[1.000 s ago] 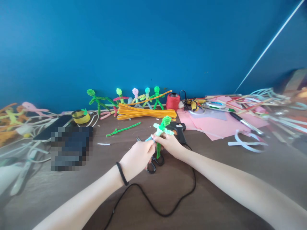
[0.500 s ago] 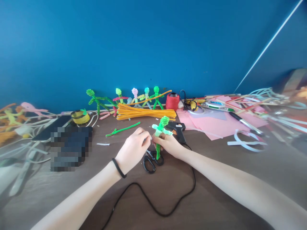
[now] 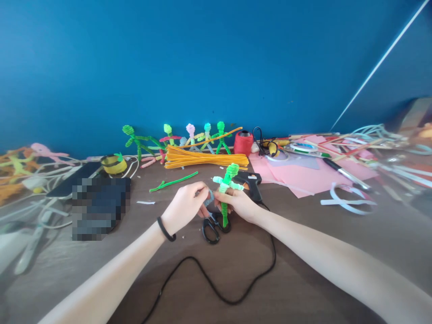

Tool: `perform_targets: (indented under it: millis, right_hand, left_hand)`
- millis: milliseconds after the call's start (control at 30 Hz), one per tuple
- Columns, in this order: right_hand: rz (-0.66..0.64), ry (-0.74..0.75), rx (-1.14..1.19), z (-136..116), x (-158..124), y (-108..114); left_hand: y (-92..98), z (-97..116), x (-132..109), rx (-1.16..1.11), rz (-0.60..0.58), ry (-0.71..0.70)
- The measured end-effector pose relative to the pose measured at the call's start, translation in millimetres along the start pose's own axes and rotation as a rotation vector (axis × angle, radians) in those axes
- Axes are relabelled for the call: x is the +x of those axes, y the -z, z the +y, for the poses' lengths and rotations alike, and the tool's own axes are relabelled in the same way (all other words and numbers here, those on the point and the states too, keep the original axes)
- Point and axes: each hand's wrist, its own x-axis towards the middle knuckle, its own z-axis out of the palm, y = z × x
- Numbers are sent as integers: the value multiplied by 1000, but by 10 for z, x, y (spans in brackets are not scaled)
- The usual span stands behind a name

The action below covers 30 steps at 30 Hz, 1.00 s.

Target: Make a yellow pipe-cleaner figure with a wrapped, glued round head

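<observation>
A green pipe-cleaner figure (image 3: 231,173) with pale green arms stands upright in the fingers of my right hand (image 3: 241,202). My left hand (image 3: 189,200), a black band round its wrist, pinches a grey-blue pipe cleaner (image 3: 209,197) right beside the figure. Whether that piece is joined to the figure I cannot tell. Under both hands lie black-handled scissors (image 3: 211,231), their blades partly hidden. Just behind my right hand rests a black glue gun (image 3: 254,184). To the left is a loose green pipe cleaner (image 3: 173,181).
A bundle of orange pipe cleaners (image 3: 205,158) lies before several finished figures (image 3: 221,135) along the blue wall. The glue gun's black cable (image 3: 222,299) curves across the front. Pink paper (image 3: 297,177) and a marker (image 3: 344,173) are at right, a dark phone-like slab (image 3: 74,180) at left.
My left hand has shifted slightly left and turned, so the grey-blue pipe cleaner now shows between its fingers. The right hand still holds the green figure in nearly the same place.
</observation>
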Motion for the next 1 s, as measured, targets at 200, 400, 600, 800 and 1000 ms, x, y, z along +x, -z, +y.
perform_targets:
  millis: [200,400,600,800,1000]
  right_hand:
    - [-20,10,5,13,1,9]
    - [-46,25,-1,-11,-12,9]
    - [-39,32,-15,-29,-22,-11]
    - [13,-9,8,14,10,2]
    - [17,-2,20,36,25,-13]
  left_hand:
    - [-12,-23,6,35,32,6]
    - [-30,-43,9,105,70,0]
    - [-48,-64,17,150,101,-29]
    - [-86,-53,-33,244,247,-152]
    - [-108,-106,-46,416,315,-242]
